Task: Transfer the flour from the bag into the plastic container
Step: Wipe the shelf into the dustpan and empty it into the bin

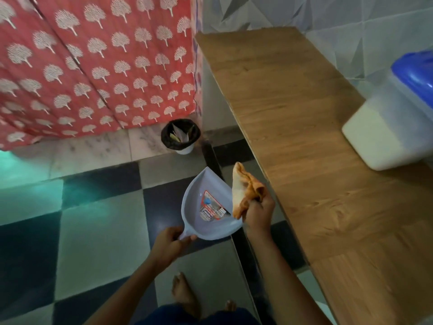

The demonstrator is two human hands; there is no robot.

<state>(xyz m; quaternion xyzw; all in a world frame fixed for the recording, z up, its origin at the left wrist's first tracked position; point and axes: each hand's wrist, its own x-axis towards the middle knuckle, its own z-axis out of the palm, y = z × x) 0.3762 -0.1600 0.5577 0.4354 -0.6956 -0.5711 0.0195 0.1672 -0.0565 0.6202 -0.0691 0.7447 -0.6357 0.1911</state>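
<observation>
Cleaning up after the flour.
The left hand (172, 239) is gripping the dustpan (206, 207); the right hand (259, 212) is squeezing a cloth (243, 191). Next, probably tipping it into the bin (180, 134) at 12 o'clock.

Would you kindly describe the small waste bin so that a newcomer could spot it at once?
Start at the red tree-print curtain and follow its lower right corner to the floor. There stands a small white bin, the only round object, lined with a black bag and holding pale scraps.

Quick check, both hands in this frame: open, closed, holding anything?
Left hand: closed around the handle of the pale plastic dustpan.
Right hand: closed on a bunched orange cloth, held beside the wooden counter edge.
</observation>
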